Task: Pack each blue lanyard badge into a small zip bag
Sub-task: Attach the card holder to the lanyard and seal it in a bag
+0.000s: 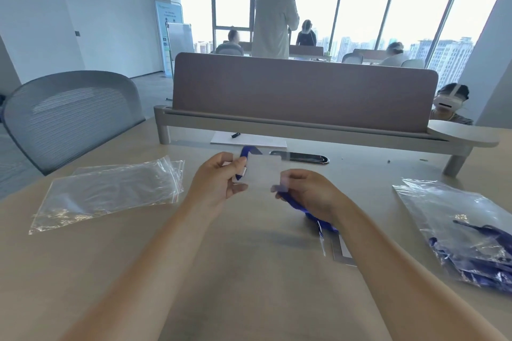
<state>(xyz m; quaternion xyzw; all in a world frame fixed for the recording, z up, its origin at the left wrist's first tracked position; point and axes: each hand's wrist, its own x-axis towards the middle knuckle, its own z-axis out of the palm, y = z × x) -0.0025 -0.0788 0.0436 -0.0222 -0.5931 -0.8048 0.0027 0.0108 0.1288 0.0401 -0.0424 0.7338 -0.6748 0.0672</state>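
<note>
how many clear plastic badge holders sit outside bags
2: one holder between left hand and right hand, another holder flat on the wooden table beside the right forearm. The filled clear zip bag may hide more.

A grey mesh chair (74, 116) stands left of the desk divider (302, 91), white paper (249, 142) lying before it.

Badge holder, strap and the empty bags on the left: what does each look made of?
Badge holder: seems frosted plastic, matte; it is milky and half see-through. Strap: probably blue fabric webbing; it hangs limp and bunched. Empty bags: thin clear glossy plastic film, wrinkled with glints, red line by the zip edge.
</note>
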